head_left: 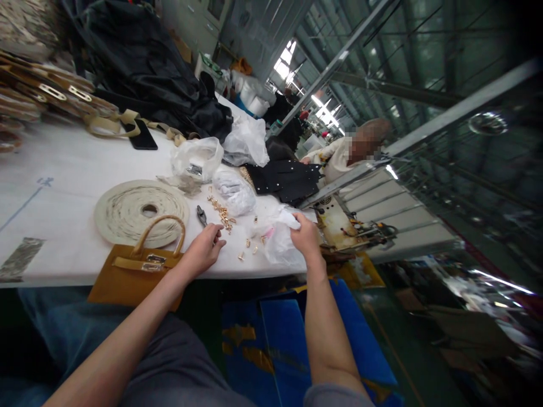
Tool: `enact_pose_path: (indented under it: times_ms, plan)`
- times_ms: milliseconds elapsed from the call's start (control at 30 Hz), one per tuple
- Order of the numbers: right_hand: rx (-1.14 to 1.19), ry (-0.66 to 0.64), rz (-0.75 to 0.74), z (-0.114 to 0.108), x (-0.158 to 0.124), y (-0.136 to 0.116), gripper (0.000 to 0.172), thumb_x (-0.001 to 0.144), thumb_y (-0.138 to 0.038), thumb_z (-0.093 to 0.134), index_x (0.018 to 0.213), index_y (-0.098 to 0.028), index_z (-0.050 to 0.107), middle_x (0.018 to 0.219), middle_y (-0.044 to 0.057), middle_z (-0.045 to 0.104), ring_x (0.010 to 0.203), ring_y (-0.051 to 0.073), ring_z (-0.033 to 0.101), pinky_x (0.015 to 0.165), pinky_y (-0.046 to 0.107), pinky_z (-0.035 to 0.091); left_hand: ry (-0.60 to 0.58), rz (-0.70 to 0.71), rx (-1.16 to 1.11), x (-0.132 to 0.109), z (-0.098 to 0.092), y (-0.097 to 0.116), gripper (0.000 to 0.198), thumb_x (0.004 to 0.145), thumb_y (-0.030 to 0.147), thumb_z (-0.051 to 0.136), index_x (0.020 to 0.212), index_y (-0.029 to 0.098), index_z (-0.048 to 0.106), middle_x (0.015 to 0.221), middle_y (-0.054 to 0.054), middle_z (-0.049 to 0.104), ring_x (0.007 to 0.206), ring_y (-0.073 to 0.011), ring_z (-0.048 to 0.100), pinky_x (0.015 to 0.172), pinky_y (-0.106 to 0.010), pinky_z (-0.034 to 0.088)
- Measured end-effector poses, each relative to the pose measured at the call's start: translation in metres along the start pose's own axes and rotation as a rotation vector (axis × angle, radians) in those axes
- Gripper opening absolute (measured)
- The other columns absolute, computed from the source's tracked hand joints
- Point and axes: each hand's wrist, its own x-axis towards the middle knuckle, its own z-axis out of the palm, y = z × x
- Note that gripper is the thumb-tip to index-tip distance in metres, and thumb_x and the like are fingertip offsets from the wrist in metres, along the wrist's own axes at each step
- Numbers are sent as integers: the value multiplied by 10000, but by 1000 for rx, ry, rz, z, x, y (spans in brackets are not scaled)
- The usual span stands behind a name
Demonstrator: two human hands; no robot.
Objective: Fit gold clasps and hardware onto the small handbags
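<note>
My right hand [304,234] is closed on a crumpled clear plastic bag [280,249] at the table's front edge. A few small gold metal fittings [248,243] lie beside and under the bag. Over the white table [76,186], my left hand [206,249] has its fingers curled in a pinch; what they hold, if anything, is too small to make out. Just beyond it is a loose pile of gold fittings [222,215] and a dark pair of pliers [201,215]. Left of that hand, a mustard-brown handbag [123,265] with an upright handle leans at the table edge.
A wide roll of off-white tape [114,212] lies behind the handbag. Farther back are more plastic bags [246,141], a black phone [143,135], tan straps [104,127] and black material [136,62]. Blue boxes [282,328] stand below; a person [339,155] is across the right side.
</note>
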Motion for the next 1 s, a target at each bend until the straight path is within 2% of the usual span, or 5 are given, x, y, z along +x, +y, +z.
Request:
enact_pose_path:
  times_ms: [300,533,733,867,1000]
  plan:
    - [197,203,6,-13,16,-5,424,905,-244,655,1281,-172,839,1200,131,874,1072,286,780,988,384,595,-3,9,6,-4,-2,-1,318,1062,181,638,1377,220,613,1149,-83,629,1044,-281,664,980,-460,560]
    - [475,438,309,-3,16,16,340,877,-443,789,1008,-132,823,972,110,847,913,271,780,878,398,656,-9,7,3,-2,-2,-3,323,1072,183,627,1394,212,611,1171,-95,638,1062,-283,673,994,-472,564]
    - [695,851,471,-15,6,35,565,807,-582,964,1124,-159,765,1080,84,805,959,274,796,843,414,707,-14,11,29,1,-1,-3,321,1069,189,633,1388,215,613,1164,-88,646,1048,-276,682,976,-462,573]
    - [513,786,388,-28,-11,59,516,861,-607,902,1088,-163,771,1028,79,802,954,262,769,921,417,676,-19,1,30,4,1,0,296,1074,202,631,1369,225,615,1153,-79,649,1032,-270,683,970,-457,576]
    - [143,301,369,3,-34,59,588,892,-617,850,1277,-174,806,1221,146,855,1112,296,763,1020,407,615,-20,-3,48,6,3,0,300,1078,218,630,1377,231,621,1149,-73,654,1001,-264,697,956,-453,577]
